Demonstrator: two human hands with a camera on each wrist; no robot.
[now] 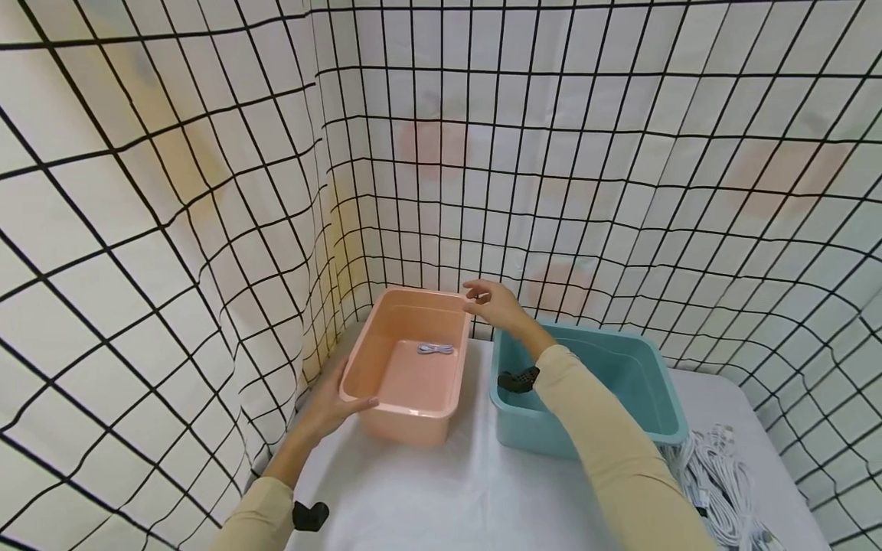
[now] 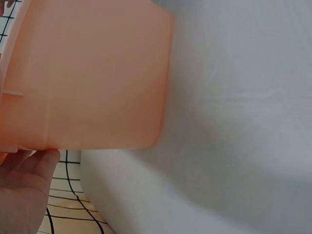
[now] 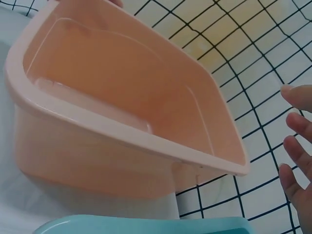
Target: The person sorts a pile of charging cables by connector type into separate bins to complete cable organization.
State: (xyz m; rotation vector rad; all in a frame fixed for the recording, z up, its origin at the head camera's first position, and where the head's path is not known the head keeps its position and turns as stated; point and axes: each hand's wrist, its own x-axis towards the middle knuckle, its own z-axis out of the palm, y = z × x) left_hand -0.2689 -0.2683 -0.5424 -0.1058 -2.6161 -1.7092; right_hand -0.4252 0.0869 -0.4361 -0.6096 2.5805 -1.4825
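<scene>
A peach plastic bin stands at the left of the white-covered table. One small bundled white cable lies on its floor. My left hand grips the bin's near left corner, thumb along the front rim and fingers at the side. In the left wrist view, that hand shows just below the bin's outer wall. My right hand hovers by the far right corner, fingers loosely bent and holding nothing. Seen from the right wrist, its spread fingers are apart from the bin.
A teal bin stands to the right, with my right forearm reaching across it. Tangled white cables lie on the table at the lower right. Black grid netting over white sheets surrounds the table at the back and sides.
</scene>
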